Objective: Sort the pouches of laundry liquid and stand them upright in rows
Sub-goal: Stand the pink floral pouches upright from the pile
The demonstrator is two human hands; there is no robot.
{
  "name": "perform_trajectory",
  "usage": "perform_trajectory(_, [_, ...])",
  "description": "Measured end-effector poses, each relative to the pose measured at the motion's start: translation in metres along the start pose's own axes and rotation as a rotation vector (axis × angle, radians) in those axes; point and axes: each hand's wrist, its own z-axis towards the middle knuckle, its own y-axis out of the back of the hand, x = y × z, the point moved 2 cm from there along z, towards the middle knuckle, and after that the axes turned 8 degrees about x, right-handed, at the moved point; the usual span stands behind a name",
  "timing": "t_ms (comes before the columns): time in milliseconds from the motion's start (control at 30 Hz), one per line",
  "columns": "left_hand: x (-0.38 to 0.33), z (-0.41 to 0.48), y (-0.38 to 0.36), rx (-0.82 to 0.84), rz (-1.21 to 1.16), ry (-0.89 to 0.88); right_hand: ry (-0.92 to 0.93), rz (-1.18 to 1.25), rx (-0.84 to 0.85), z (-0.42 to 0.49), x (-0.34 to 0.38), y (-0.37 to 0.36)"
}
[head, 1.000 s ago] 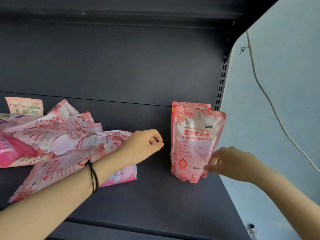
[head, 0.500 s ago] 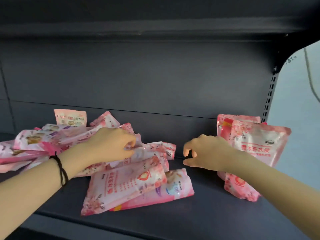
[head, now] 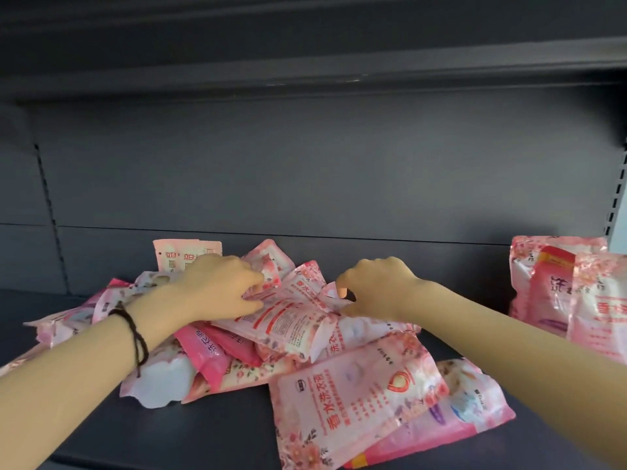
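Top pouch (head: 285, 322) lies flat, printed panel up, on the crown of the pile (head: 356, 395), directly between the two sets of fingertips.

Left hand (head: 217, 286): fingers curled, tips and thumb pinching the pouch's edge on its own side.

Right hand (head: 373, 288): fingers curled down at the opposite end. Contact is hidden under the knuckles, so I cannot tell whether it grips anything.

Long axis: appears to run across, from the left fingertips toward the right ones, a little skewed. Both ends are partly covered, so this is a judgement only.

Nearer hand: about equal, though only the left has a sure hold.

Stood pouches (head: 556, 286) are upright well off to the outer side of the right fingers, at the shelf (head: 220, 432) end, with bare shelf between.

Judgement: the lift should take both ends, then turn the axis from lying across to vertical while carrying rightward. The right hand is better placed to set it down. Risk: the liquid slumps and the pouch folds if it is raised by one edge.
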Motion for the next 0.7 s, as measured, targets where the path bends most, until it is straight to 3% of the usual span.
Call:
perform_trajectory(367, [-0.04,0.089,-0.014,-0.039,-0.339,-0.094,-0.114,0.017,0.081,0.069,-0.016,-0.042])
perform_trajectory(500, [-0.038,0.102,-0.029,0.02,-0.496,-0.074,-0.125,0.112,-0.021,0.078,-0.024,-0.06])
perform_trajectory(700, [-0.032,0.128,-0.029,-0.01,-0.837,0.112,-0.25,0.365,-0.176,0.075,-0.062,-0.055])
